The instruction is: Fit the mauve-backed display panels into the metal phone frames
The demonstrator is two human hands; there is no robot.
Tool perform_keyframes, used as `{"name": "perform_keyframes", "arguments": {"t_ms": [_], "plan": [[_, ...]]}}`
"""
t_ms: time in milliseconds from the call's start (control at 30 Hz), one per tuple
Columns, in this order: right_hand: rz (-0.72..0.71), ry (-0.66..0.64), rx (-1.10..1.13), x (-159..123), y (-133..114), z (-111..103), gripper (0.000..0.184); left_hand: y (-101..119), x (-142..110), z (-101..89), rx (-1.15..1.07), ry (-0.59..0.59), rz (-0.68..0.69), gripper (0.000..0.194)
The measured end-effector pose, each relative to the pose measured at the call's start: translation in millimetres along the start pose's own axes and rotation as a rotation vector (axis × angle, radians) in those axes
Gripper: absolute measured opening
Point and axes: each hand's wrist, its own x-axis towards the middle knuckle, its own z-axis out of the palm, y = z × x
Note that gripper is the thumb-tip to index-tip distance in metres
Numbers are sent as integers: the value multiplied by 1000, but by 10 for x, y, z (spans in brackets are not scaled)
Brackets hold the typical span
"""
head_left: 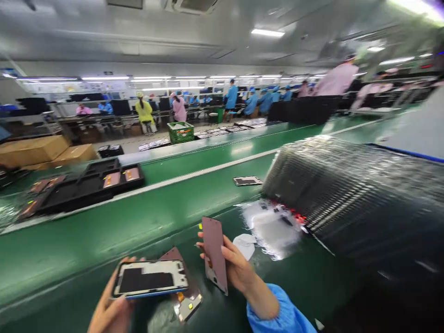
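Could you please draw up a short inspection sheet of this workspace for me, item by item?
Surface: a green conveyor belt runs in front of the person, with a second belt beyond it.
Job's things: a phone housing with a blue edge, a pink-backed phone panel, and a second pink-backed panel partly under the housing.
Clutter: crumpled clear plastic film, a white cloth, a plastic-wrapped stack of black trays.
Grippers: the left hand grips the housing; the right hand holds the panel upright.
Cables: nothing seen.
Surroundings: cardboard boxes, a green crate, co-workers in pink and blue smocks.
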Motion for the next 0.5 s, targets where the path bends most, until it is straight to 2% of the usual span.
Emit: {"name": "perform_keyframes", "arguments": {"t_ms": [100, 167, 200, 333, 433, 500], "plan": [[-118, -106, -290, -119, -20, 82, 52, -317, -107, 108, -166, -311, 17, 62], [-184, -184, -480, -176, -8, 137, 57, -391, -170, 166, -205, -443, 41, 62], [-212, -218, -575, -200, 2, 167, 58, -384, -209, 202, -198, -459, 33, 65], [-245, -297, -901, -273, 47, 274, 58, -243, -361, 344, -112, -395, 24, 73], [-231, -333, -1004, -298, 75, 302, 57, -219, -395, 351, -102, -403, 41, 74], [-225, -343, -1038, -306, 85, 306, 58, -255, -378, 310, -101, -460, 53, 75]]}}
